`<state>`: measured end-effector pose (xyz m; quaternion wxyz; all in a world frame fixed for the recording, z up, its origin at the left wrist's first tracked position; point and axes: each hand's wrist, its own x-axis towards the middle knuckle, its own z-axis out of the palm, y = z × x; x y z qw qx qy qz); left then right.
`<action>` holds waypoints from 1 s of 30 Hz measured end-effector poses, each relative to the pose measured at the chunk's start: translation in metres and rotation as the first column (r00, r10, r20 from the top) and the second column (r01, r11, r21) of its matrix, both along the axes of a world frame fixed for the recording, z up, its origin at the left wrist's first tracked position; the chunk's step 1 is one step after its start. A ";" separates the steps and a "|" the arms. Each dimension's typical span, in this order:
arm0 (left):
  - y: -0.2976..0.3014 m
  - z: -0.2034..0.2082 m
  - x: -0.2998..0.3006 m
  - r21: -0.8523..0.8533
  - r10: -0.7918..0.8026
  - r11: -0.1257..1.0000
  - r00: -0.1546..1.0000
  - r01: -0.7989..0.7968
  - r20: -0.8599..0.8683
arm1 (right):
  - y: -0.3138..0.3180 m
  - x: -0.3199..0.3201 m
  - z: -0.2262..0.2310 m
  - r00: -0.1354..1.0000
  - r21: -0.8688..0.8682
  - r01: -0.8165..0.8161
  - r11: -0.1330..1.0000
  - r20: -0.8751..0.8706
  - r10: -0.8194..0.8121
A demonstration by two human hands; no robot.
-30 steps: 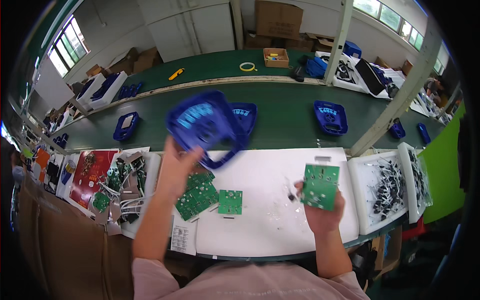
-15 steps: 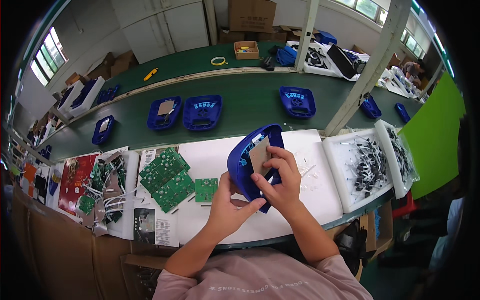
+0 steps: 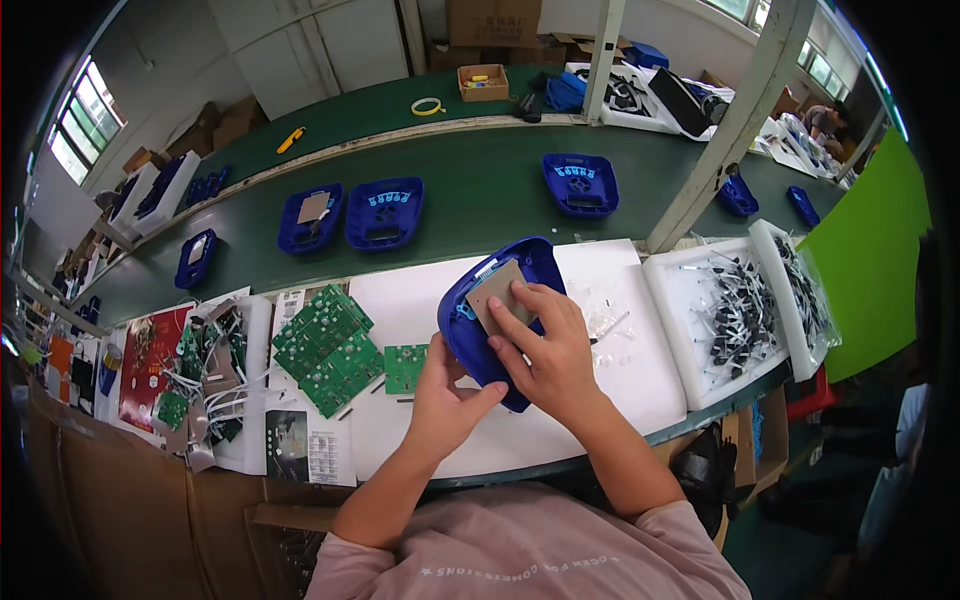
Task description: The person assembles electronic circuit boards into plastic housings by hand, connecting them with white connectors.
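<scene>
Above the white work surface, a blue plastic housing is held tilted, its hollow side facing up. My left hand grips its lower left rim, thumb along the near edge. Inside the housing lies a flat grey-brown plate, with light blue parts showing beside it. My right hand has its fingertips on the plate and its thumb at the plate's lower edge. The palm hides the housing's right side. A single green circuit board lies just left of my left hand.
More green circuit boards lie to the left, near a foam tray of wires and boards. On the right stands a white foam tray of black-and-white cabled parts. Blue housings sit along the green bench behind, where a metal post rises.
The housing has tipped flatter and shifted slightly left and nearer. The plate now lies lower in it, and my right fingers have moved from its edge to spread over its face.
</scene>
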<state>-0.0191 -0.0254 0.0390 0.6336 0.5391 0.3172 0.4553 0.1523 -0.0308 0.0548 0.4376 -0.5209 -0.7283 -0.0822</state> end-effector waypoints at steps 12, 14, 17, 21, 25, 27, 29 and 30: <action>0.007 0.005 0.000 -0.076 -0.086 0.993 0.993 0.092 0.077 | 0.000 0.010 -0.005 0.991 0.011 0.103 0.995 0.080 -0.103; 0.012 0.010 -0.001 -0.142 -0.101 0.984 0.993 0.109 0.063 | -0.001 0.010 -0.004 0.988 0.016 0.122 0.992 0.094 -0.123; 0.028 0.013 0.007 -0.164 -0.130 0.978 0.991 0.125 -0.022 | 0.004 0.014 -0.001 0.969 -0.019 0.185 0.983 0.169 -0.179; 0.102 0.004 0.017 -0.210 -0.066 0.978 0.967 0.013 -0.248 | 0.009 0.018 0.018 0.946 -0.016 0.256 0.967 0.210 -0.247; 0.213 -0.001 0.020 -0.194 0.012 0.977 0.930 -0.089 -0.369 | -0.017 0.044 0.026 0.974 0.037 0.228 0.973 -0.007 -0.228; 0.257 -0.007 0.032 -0.219 0.016 0.968 0.899 -0.123 -0.437 | -0.034 0.067 0.005 0.963 -0.022 0.266 0.964 -0.024 -0.267; 0.298 -0.019 0.035 -0.250 -0.004 0.959 0.880 -0.131 -0.475 | -0.041 0.084 -0.016 0.954 -0.083 0.291 0.953 -0.046 -0.295; 0.315 -0.029 0.037 -0.283 -0.027 0.949 0.861 -0.137 -0.509 | -0.046 0.093 -0.023 0.966 -0.180 0.254 0.950 -0.010 -0.260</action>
